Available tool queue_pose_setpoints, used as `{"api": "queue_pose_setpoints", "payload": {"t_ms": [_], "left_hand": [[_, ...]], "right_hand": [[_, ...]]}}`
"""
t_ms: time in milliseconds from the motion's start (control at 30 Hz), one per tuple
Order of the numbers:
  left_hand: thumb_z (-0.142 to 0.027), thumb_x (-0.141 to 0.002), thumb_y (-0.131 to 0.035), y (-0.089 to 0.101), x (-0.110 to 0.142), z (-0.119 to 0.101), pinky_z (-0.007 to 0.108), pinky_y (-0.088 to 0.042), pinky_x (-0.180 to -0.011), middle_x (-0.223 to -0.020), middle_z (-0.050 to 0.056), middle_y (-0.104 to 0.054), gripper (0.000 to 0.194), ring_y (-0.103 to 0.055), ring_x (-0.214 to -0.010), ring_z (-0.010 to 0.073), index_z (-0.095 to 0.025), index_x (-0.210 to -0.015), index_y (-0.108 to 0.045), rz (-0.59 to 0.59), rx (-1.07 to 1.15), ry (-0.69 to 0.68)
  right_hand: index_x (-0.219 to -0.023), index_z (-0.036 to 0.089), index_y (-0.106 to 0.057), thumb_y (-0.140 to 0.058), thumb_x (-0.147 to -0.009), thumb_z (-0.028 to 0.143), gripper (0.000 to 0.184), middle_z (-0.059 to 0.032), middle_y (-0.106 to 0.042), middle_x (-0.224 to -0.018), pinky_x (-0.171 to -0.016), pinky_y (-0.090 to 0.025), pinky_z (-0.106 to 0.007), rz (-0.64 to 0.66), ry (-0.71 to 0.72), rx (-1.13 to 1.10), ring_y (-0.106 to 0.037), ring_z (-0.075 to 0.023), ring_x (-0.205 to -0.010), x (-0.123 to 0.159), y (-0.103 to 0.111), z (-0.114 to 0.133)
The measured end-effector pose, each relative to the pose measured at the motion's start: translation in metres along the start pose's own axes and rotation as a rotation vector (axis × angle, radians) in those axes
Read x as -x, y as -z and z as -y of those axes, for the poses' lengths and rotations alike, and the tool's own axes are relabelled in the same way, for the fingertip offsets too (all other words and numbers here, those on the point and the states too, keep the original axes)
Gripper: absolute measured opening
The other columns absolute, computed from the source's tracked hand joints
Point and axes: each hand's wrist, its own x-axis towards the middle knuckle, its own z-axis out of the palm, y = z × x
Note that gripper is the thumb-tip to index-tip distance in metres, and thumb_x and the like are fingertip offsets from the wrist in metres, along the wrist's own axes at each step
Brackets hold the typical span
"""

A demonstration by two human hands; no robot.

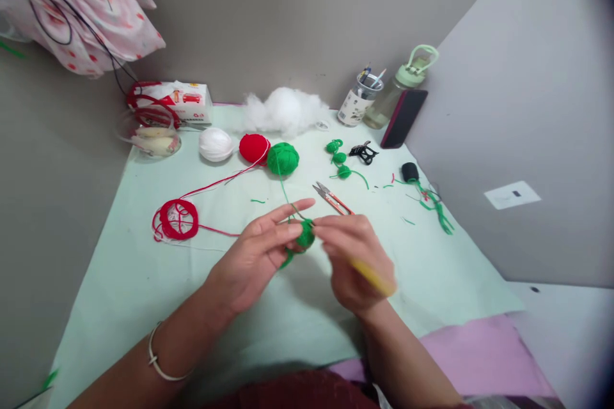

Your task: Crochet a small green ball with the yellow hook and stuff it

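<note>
Between the fingers of my left hand (259,246) is a small green crochet piece (306,234), with the working yarn running over the raised index finger. My right hand (362,262) grips a crochet hook (371,276) by its yellow handle, blurred by motion. The hook's tip meets the piece at its upper right edge. A green yarn ball (283,159) lies beyond my hands, and its strand leads down to my left hand. Just past my right hand lie thread snips (333,198) with orange handles, partly covered by that hand.
Red yarn (254,149), white yarn (215,144) and stuffing (288,110) lie at the back. A red yarn coil (179,219) is at left. Small green crocheted pieces (339,158), a black claw clip (364,153), a phone (404,119) and a bottle (396,92) stand or lie at right.
</note>
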Motion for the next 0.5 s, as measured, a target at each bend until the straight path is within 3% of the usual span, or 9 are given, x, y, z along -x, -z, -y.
{"api": "queue_pose_setpoints", "payload": {"t_ms": [100, 200, 267, 367, 500], "left_hand": [[-0.024, -0.085, -0.082, 0.001, 0.000, -0.003, 0.026, -0.043, -0.076, -0.085, 0.001, -0.063, 0.039, -0.055, -0.080, 0.0138, -0.025, -0.124, -0.081, -0.032, -0.047, -0.076], [-0.025, -0.086, -0.082, 0.001, 0.001, -0.001, 0.027, -0.042, -0.076, -0.087, 0.000, -0.062, 0.036, -0.053, -0.079, 0.0130, -0.030, -0.122, -0.083, -0.032, -0.160, -0.146], [-0.030, -0.086, -0.084, 0.001, 0.001, 0.002, 0.028, -0.042, -0.074, -0.088, 0.000, -0.062, 0.036, -0.054, -0.080, 0.0136, -0.032, -0.122, -0.083, -0.045, -0.247, -0.171], [-0.035, -0.085, -0.086, 0.001, 0.001, 0.008, 0.028, -0.043, -0.077, -0.091, 0.000, -0.065, 0.039, -0.057, -0.085, 0.0147, -0.032, -0.124, -0.082, -0.103, -0.323, -0.224], [-0.031, -0.086, -0.085, 0.000, -0.002, 0.011, 0.029, -0.047, -0.086, -0.092, 0.000, -0.071, 0.043, -0.062, -0.087, 0.0151, -0.030, -0.129, -0.079, -0.104, -0.195, -0.172]], "right_hand": [[-0.107, 0.028, -0.079, -0.059, -0.105, 0.024, 0.021, -0.0041, -0.077, -0.087, -0.064, -0.060, -0.037, -0.109, -0.286, -0.362, -0.070, -0.0186, -0.070, -0.008, -0.003, -0.003], [-0.101, 0.028, -0.080, -0.063, -0.104, 0.030, 0.017, -0.0043, -0.079, -0.092, -0.066, -0.062, -0.036, -0.054, -0.388, -0.520, -0.073, -0.0194, -0.078, -0.012, -0.007, -0.005], [-0.103, 0.028, -0.080, -0.064, -0.104, 0.029, 0.016, -0.0051, -0.081, -0.096, -0.074, -0.065, -0.037, -0.006, -0.366, -0.461, -0.077, -0.0216, -0.089, -0.011, -0.010, -0.005], [-0.111, 0.029, -0.080, -0.062, -0.104, 0.022, 0.020, -0.0054, -0.081, -0.097, -0.075, -0.067, -0.038, 0.005, -0.251, -0.251, -0.078, -0.0216, -0.089, -0.004, -0.013, -0.003], [-0.123, 0.039, -0.078, -0.070, -0.096, 0.012, 0.039, -0.0046, -0.079, -0.111, -0.074, -0.067, -0.036, 0.010, -0.053, 0.011, -0.076, -0.0211, -0.094, 0.007, -0.014, -0.003]]}}
